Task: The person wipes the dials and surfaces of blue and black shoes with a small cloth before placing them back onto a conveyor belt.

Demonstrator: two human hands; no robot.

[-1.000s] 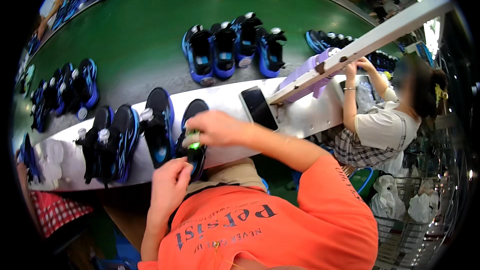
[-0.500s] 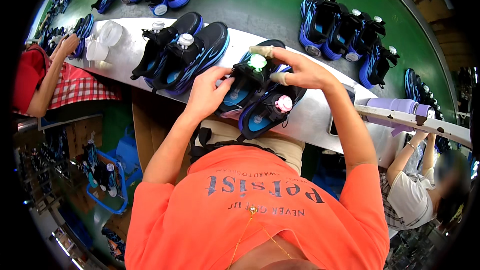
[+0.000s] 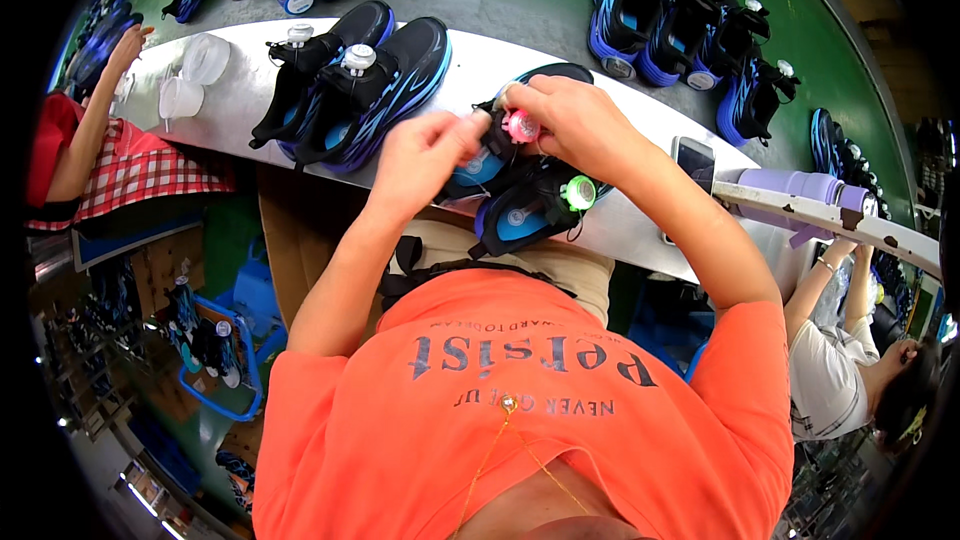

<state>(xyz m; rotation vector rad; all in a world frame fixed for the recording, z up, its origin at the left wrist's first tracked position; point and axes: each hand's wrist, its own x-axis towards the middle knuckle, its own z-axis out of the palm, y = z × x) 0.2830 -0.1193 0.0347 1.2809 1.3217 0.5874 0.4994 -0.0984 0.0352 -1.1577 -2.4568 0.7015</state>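
A pair of black and blue sneakers sits in front of me on the metal bench. My right hand [image 3: 585, 125] is closed at the tongue of the farther sneaker [image 3: 562, 70], its fingers curled beside a dial glowing pink [image 3: 521, 126]. A pale finger cot covers one fingertip. My left hand [image 3: 425, 158] is at the collar of the same shoe, thumb and index finger pressed together; what lies between them is hidden. The nearer sneaker [image 3: 515, 225] has a blue insole and a dial lit green [image 3: 579, 193]. Neither hand touches it.
Another pair of sneakers [image 3: 400, 65] stands left on the metal bench [image 3: 255, 45], beside clear plastic cups [image 3: 182, 98]. To the right are a phone [image 3: 692, 154], a purple bottle [image 3: 785, 186] and a white metal bar [image 3: 850, 233]. Several sneakers [image 3: 680, 65] line the green belt. Co-workers sit on both sides.
My right hand's spread fingers have curled in around the tongue and dial. The farther dial's light went from green to pink, the nearer one's from pink to green. My left hand shifted slightly up.
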